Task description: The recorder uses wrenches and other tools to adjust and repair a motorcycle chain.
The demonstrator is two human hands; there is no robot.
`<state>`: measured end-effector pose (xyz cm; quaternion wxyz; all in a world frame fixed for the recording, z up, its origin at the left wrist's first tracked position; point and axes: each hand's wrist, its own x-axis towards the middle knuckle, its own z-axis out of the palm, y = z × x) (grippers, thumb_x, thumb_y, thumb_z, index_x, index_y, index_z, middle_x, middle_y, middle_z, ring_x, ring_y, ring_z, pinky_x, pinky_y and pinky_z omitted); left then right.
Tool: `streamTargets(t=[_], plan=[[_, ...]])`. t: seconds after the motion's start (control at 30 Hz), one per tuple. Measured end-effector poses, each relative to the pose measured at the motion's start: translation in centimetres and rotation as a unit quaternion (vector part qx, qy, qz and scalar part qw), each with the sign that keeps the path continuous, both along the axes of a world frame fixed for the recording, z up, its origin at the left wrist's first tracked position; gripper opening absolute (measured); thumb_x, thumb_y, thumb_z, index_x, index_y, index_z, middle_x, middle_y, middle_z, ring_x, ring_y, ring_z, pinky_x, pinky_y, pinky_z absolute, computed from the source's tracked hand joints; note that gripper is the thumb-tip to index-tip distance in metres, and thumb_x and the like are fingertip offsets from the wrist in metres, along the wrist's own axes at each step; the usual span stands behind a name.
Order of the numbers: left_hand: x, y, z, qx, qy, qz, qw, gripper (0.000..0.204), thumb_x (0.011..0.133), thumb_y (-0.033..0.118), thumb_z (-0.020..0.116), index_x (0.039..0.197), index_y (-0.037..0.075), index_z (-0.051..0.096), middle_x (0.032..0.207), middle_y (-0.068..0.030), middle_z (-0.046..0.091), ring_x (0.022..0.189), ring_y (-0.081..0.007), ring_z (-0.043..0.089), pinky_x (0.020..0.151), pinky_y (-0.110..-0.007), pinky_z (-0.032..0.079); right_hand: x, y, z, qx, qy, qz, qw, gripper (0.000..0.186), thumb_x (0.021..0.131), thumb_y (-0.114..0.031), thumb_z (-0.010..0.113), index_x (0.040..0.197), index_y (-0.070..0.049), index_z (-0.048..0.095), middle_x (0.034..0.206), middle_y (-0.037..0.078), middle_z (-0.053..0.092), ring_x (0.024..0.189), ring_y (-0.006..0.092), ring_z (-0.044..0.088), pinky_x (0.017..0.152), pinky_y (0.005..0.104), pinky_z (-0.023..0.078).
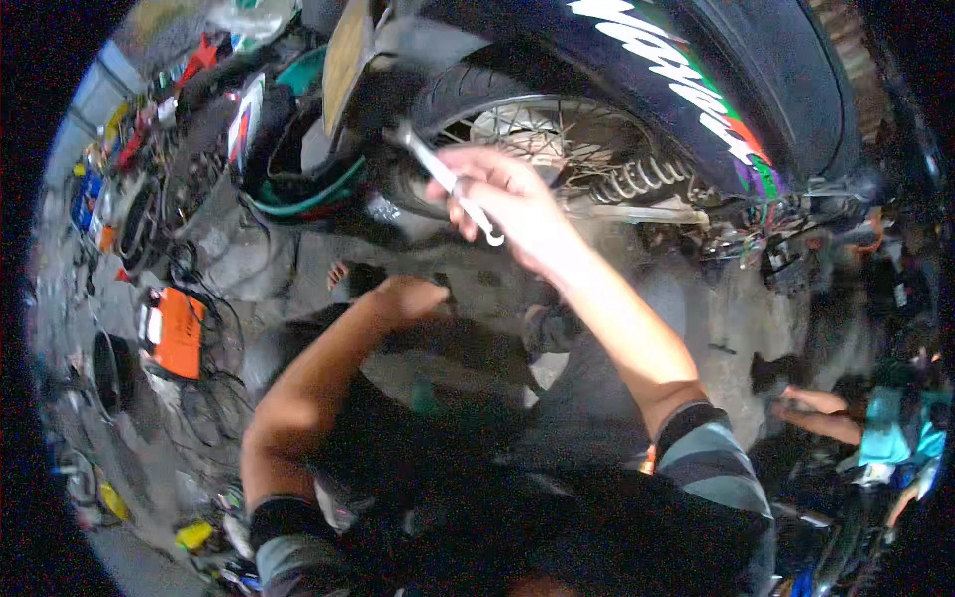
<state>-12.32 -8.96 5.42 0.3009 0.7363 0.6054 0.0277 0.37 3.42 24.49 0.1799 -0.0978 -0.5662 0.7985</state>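
My right hand (502,204) is raised beside the motorcycle's rear tyre (468,90), closed on a silver wrench (423,151) that slants from upper left to lower right. Behind it are the spoked wheel hub (517,129), a coil spring (642,177) and a dark body panel (686,50) with coloured lettering. My left hand (416,297) is lower, over my legs near the floor, beside a small dark item; its fingers are turned away, so I cannot tell whether it holds anything.
An orange machine (174,333) with cables lies at left, among tools and parts (149,209). A dark and teal curved part (293,189) stands left of the wheel. At lower right, another person in teal (885,428) reaches toward a dark object (771,373) on the concrete floor (731,328).
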Motion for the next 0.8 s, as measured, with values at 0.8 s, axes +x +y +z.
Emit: streamTargets(t=[0.8], plan=[[3.1,0.3,9.7,-0.100,0.184,0.189,0.959,0.047,0.077,0.031,0.050,0.117,0.013,0.036,0.119,-0.0101,0.038,0.113,-0.0212,0.032,0.094,-0.035,0.026,-4.6,-3.1,2.0,-0.165,0.072,-0.027,0.983,0.047,0.074,0.001,0.039,0.120,-0.002,0.031,0.100,0.011,0.041,0.054,0.0098,0.043,0.039,0.0206,0.036]])
